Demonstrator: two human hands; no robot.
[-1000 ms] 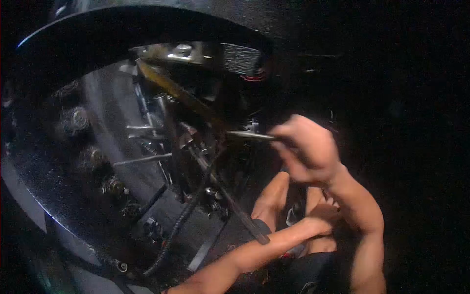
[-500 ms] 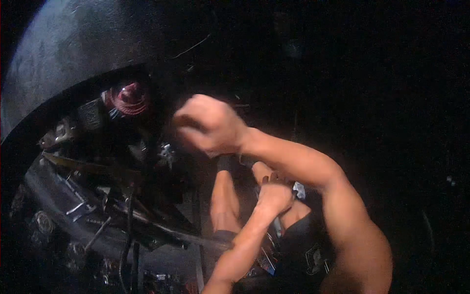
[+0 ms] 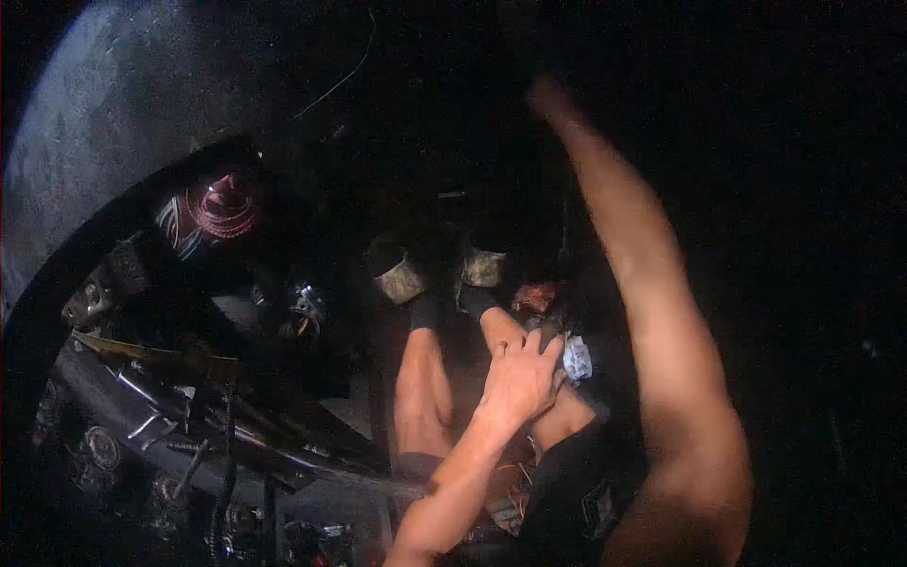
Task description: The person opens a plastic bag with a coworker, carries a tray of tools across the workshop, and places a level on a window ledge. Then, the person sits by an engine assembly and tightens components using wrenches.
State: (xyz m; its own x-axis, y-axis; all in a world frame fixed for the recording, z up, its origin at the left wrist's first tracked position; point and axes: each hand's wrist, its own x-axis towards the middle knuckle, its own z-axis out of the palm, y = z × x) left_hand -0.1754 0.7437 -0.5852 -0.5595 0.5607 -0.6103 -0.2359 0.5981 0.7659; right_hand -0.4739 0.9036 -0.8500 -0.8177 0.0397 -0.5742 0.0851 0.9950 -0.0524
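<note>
My left hand [image 3: 524, 373] lies over my bent right leg [image 3: 567, 413] just below the knee, its fingers spread with nothing visible in them. Right beside its fingertips is a crumpled pale blue-white thing [image 3: 577, 358]. Beyond that sits a dark reddish thing [image 3: 535, 298], too dim to name. My right arm reaches far forward into the dark. At its end, my right hand [image 3: 553, 99] is blurred and mostly lost in shadow, so its fingers and anything in them are hidden.
To the left, a coil of pinkish-red cord [image 3: 227, 210] lies near a large curved grey surface [image 3: 123, 104]. Metal bars [image 3: 142, 392] and dark machine-like parts fill the lower left. My feet wear light-soled footwear [image 3: 401, 281]. Deep shadow covers the right side.
My right hand, curled in front of my legs before, has swung forward and to the right into the dark. The left hand stays on the leg, its fingers now more spread.
</note>
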